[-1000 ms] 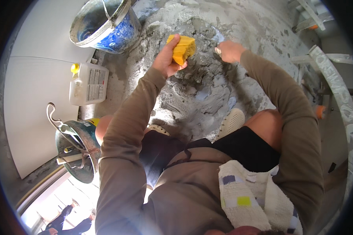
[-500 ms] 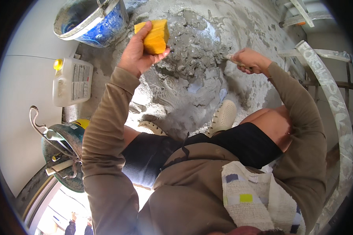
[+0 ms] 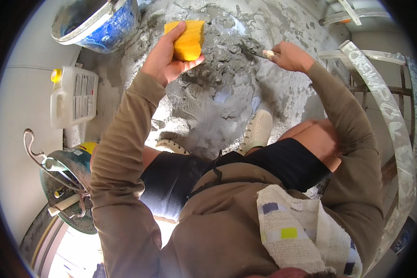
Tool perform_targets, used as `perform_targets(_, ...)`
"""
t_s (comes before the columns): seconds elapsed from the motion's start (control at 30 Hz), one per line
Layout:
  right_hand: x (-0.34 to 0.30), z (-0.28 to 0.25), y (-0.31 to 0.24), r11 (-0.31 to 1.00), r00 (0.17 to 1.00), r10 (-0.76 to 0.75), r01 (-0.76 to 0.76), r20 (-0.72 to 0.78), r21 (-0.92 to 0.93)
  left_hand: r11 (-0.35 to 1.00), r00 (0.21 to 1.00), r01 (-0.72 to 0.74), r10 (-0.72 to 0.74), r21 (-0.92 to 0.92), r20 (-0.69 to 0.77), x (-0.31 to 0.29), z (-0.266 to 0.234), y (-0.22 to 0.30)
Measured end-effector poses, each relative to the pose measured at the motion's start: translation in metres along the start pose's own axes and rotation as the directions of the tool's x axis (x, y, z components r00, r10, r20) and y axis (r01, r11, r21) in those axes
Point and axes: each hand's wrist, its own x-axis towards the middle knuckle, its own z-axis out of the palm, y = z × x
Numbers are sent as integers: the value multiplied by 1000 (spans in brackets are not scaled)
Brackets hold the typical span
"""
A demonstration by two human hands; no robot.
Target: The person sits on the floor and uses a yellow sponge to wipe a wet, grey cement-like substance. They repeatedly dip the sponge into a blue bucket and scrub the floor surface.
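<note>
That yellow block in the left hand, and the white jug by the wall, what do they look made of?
The yellow block looks like soft foam sponge: matte, rounded edges, dented where the left hand grips it. The white jug seems moulded plastic: smooth, slightly glossy walls and a yellow screw cap.

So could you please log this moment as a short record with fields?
left hand: grip on a yellow sponge
right hand: grip on a trowel handle, blade in the grey mortar
bucket: blue, upper left
white jug: yellow cap, lying left
cloth: white, patterned, over the shoulder
</note>
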Motion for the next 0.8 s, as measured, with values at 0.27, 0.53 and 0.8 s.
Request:
perform_targets(0.27,-26,39,36,995,994,81,-77,-80,62,999,1000,-3,2,-47,-18,7,-4,4)
perform_targets(0.53,-4,79,9,968,966,151,-102,-208,229,979,981,-191,188,-66,-49,0,6,21)
perform_targets(0.8,24,110,21,943,932,302,-260,-202,209,970,969,-239,235,-48,-70,-11,13,32)
